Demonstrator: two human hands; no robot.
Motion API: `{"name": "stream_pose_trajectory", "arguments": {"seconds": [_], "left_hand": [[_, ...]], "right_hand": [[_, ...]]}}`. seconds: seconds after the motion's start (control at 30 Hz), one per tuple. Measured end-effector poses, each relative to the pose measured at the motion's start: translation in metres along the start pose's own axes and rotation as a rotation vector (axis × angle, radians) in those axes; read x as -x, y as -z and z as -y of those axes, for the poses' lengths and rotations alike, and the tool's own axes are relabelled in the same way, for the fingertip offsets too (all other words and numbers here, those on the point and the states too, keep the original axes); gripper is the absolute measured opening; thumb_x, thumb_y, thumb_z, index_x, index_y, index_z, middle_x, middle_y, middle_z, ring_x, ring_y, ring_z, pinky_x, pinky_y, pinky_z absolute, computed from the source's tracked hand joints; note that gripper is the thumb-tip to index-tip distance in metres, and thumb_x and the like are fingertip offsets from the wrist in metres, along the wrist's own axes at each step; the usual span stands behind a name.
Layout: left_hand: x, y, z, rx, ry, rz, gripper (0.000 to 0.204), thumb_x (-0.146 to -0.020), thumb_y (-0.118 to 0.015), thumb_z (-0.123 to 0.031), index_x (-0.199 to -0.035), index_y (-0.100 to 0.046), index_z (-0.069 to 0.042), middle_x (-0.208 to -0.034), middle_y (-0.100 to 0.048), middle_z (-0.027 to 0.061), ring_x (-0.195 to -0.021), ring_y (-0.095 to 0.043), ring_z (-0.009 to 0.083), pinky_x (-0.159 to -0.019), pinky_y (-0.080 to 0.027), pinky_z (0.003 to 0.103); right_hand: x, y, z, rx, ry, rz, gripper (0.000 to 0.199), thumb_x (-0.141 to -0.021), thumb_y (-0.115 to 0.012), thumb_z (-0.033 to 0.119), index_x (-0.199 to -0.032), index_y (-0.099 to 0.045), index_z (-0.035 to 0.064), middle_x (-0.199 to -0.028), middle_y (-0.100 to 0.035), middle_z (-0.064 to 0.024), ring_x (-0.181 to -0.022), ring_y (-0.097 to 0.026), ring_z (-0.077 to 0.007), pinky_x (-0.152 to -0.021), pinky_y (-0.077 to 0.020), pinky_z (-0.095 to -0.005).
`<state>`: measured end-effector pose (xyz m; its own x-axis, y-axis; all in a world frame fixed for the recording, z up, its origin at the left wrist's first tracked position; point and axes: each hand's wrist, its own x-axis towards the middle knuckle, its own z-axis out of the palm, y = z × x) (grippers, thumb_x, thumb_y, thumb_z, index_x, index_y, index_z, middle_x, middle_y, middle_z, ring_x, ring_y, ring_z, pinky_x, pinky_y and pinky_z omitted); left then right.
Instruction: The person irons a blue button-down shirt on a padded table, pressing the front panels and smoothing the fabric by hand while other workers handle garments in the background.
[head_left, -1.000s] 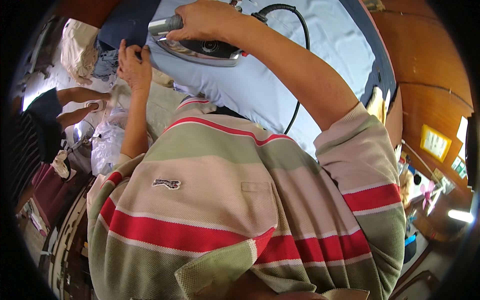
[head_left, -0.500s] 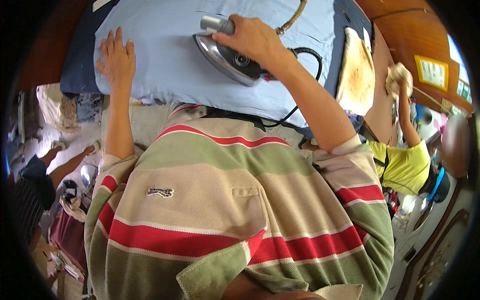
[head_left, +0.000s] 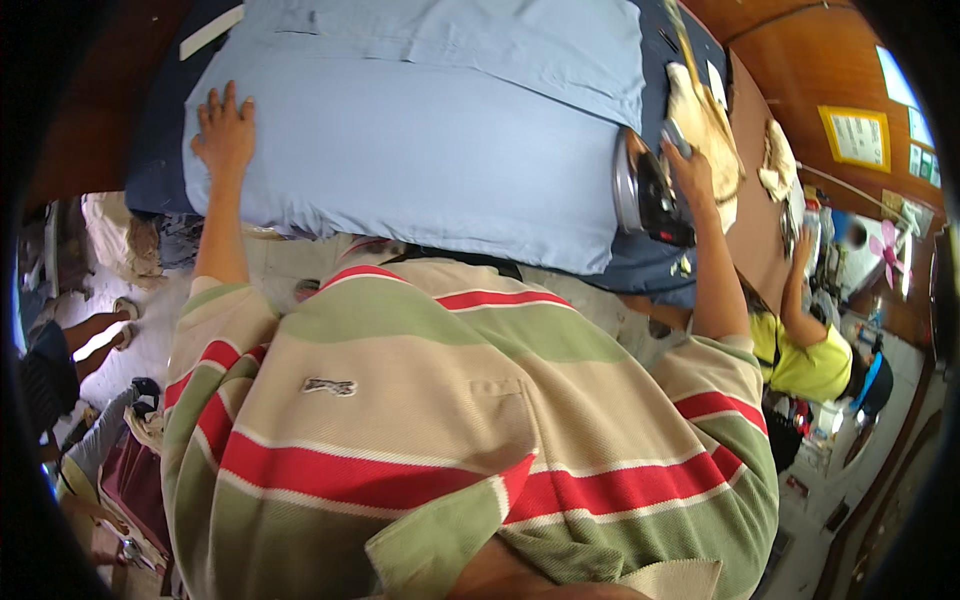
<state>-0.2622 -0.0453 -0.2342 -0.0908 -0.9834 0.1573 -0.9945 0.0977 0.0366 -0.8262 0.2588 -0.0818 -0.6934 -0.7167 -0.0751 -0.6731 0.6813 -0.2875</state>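
A large light blue cloth [head_left: 420, 150] lies spread over the dark blue table covering [head_left: 155, 150]. Fingers spread, my left hand [head_left: 226, 135] rests on its left end. At the opposite end, my right hand [head_left: 692, 172] is wrapped round the handle of an iron [head_left: 655, 200] with a shiny metal body. The iron sits at the cloth's right edge, tipped so that its side shows; whether it touches the cloth I cannot tell. Just beyond my right hand lies a cream, stained pad [head_left: 705, 120]. The cloth's far part has a fold or seam across it.
At the right, a person in a yellow shirt [head_left: 805, 360] works by a brown surface [head_left: 757, 215] with a pale crumpled cloth [head_left: 777, 165]. Another person's legs [head_left: 95, 335] show at the left. A white strip [head_left: 212, 32] lies at the table's far left.
My right hand has carried the iron from the middle of the blue cloth to its right edge. My left hand stays spread on the left end. The cloth now looks smoother.
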Motion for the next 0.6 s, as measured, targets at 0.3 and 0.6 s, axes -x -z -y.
{"name": "stream_pose_trajectory", "arguments": {"seconds": [0.3,0.6], "left_hand": [[-0.004,0.026,-0.026,0.078,-0.355,-0.13,0.036,-0.086,-0.05,-0.025,-0.122,-0.053,-0.025,-0.127,-0.048,-0.0005,-0.117,-0.044,0.0168,-0.095,-0.028,0.054],[-0.037,0.03,-0.035,0.121,-0.412,-0.06,0.037,-0.088,-0.047,-0.02,-0.124,-0.053,-0.028,-0.124,-0.049,0.0002,-0.114,-0.045,0.0176,-0.099,-0.025,0.05]], "right_hand": [[0.008,-0.022,0.088,-0.102,0.403,0.27,0.064,-0.068,-0.07,0.047,-0.103,-0.059,-0.0058,-0.073,-0.063,-0.0194,-0.062,-0.062,-0.026,-0.06,-0.0473,-0.0349],[0.011,-0.05,0.237,-0.085,0.515,0.45,0.049,-0.067,-0.067,0.038,-0.098,-0.06,0.0,-0.083,-0.064,-0.0196,-0.079,-0.064,-0.0298,-0.07,-0.0477,-0.0367]]}}
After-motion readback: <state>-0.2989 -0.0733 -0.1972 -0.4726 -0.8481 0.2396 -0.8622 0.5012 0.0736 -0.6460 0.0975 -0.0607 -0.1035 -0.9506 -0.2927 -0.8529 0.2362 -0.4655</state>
